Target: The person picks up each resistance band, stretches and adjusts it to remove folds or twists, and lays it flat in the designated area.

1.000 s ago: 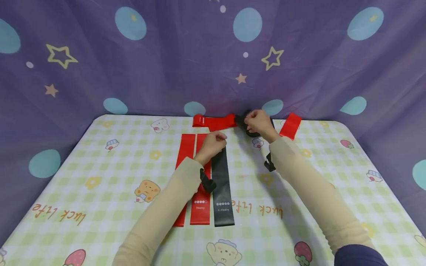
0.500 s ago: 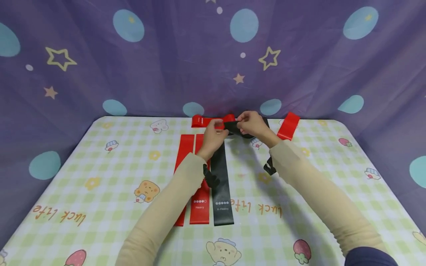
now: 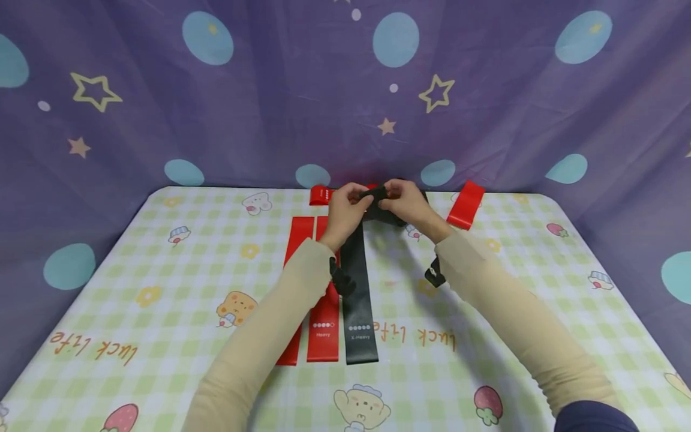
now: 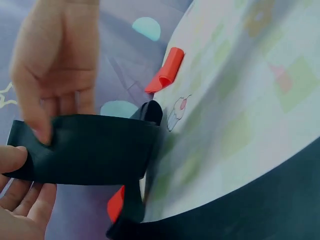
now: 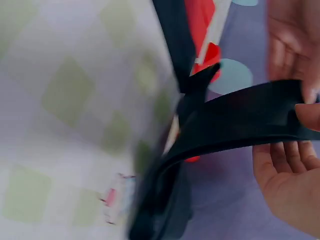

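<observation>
Both hands pinch a wide black resistance band point(image 4: 95, 150) at the far side of the table. In the head view my left hand point(image 3: 346, 213) grips its end between thumb and fingers, close beside my right hand point(image 3: 408, 204), which pinches the same stretch. The wrist views show this end raised, while the rest hangs down and loops onto the table. Below my left hand lies a flat black band point(image 3: 358, 294) marked "X-Heavy", partly covered by the hand. Next to it are a red band point(image 3: 324, 345) marked "Heavy" and another red band point(image 3: 299, 237), partly under the left forearm.
A folded red band point(image 3: 320, 195) lies at the table's far edge, partly behind my left hand. Right of my right hand lies another red band point(image 3: 466, 205). The checked tablecloth point(image 3: 189, 270) ends against a purple curtain point(image 3: 259, 108).
My left hand has moved forward and right from above the flat bands to take hold of the black band. My right hand has shifted slightly left, and the band's end is now lifted.
</observation>
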### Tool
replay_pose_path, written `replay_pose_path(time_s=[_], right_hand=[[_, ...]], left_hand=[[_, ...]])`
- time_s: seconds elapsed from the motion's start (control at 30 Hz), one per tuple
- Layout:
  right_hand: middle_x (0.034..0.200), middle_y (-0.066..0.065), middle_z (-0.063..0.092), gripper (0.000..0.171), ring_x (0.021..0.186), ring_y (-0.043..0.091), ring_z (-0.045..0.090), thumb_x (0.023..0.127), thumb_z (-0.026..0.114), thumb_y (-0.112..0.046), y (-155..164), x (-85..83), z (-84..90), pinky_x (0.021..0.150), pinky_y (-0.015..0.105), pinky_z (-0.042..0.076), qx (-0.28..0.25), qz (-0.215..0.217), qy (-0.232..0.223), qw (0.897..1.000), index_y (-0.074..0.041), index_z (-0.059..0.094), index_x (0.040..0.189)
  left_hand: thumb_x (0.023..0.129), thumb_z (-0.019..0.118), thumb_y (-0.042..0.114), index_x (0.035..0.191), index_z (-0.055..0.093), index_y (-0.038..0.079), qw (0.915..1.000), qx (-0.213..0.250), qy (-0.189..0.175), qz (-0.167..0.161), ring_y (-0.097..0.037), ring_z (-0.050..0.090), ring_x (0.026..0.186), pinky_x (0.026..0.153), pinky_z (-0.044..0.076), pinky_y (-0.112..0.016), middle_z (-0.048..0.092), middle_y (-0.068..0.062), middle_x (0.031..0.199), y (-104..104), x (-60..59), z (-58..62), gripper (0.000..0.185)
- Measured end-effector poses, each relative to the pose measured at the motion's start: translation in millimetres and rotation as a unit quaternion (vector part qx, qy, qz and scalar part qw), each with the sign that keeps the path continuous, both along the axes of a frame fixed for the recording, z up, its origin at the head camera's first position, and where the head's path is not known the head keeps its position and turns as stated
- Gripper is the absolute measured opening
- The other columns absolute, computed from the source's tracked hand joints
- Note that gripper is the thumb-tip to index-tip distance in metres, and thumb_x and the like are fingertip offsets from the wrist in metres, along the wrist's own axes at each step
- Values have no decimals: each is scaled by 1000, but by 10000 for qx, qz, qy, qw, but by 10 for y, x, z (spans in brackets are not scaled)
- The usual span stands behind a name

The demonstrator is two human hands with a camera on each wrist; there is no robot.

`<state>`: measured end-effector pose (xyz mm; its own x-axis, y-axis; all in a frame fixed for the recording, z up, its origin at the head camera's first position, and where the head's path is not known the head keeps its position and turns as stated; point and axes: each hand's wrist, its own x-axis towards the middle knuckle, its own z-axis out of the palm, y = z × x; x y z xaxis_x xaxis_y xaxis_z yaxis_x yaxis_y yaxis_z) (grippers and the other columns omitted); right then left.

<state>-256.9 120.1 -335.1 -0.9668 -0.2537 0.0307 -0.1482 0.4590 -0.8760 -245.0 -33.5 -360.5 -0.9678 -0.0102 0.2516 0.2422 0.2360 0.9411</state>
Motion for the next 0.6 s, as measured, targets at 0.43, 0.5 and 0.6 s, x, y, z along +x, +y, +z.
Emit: replay_pose_path(time_s=[0.43, 0.5, 0.6], right_hand=[[98, 19, 66, 27, 82, 25, 55, 78, 68, -7, 58, -127, -443, 73, 32, 44, 976, -531, 365, 9931, 4, 64, 102], [98, 19, 66, 27, 82, 25, 55, 78, 68, -8, 58, -154, -465, 73, 33, 44, 1010, -560, 336, 9927, 4, 64, 102], [100, 19, 67, 27, 83, 26, 55, 79, 69, -10, 71, -195, -494, 74, 36, 46, 1149, -666, 338, 9906, 3, 64, 102]], left_hand=[[86, 67, 6, 98, 70, 0, 9973, -580, 446, 7, -23, 61, 86, 76, 48, -25, 68, -15, 94, 20, -218, 169, 13], [86, 68, 5, 97, 70, 0, 9975, -506, 479, 70, -23, 60, 85, 77, 48, -25, 68, -15, 93, 21, -245, 201, 12], [86, 68, 6, 97, 70, 1, 9977, -430, 520, 105, -22, 60, 86, 77, 48, -25, 68, -15, 94, 31, -261, 273, 12]])
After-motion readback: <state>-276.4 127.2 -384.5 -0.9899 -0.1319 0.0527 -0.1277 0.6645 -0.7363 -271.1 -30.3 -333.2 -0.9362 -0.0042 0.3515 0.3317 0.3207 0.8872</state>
